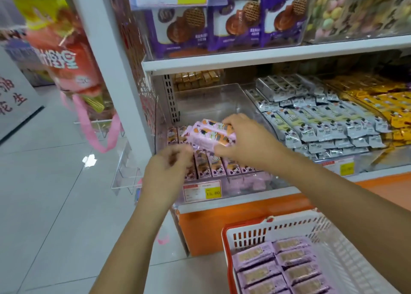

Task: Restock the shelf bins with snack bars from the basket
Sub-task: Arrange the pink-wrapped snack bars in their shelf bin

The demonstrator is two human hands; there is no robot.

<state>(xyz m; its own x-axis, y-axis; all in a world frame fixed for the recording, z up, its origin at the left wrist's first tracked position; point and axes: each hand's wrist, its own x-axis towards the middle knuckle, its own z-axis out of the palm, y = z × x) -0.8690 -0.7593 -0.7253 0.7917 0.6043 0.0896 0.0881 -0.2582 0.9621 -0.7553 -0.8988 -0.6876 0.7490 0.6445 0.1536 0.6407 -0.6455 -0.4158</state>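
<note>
Restock partly done. Bin point(211, 98) has one front row point(219, 166) of pink bars standing on end, with bare space behind it. Right hand point(249, 142) is curled round a bundle point(209, 133) of like bars, held just above the row, not yet set down. Left hand point(169, 167) is at the bin front, fingers curled and blurred; grip cannot be told. Basket point(244, 231), lower right, holds plenty of stock point(278, 269), so much is left. Wrappers are glossy, pink, orange-printed.

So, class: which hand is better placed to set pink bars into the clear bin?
Right. The right hand grips the pink-wrapped snack bar bundle above the clear plastic shelf bin; the left hand, blurred, shows no clear hold.
</note>
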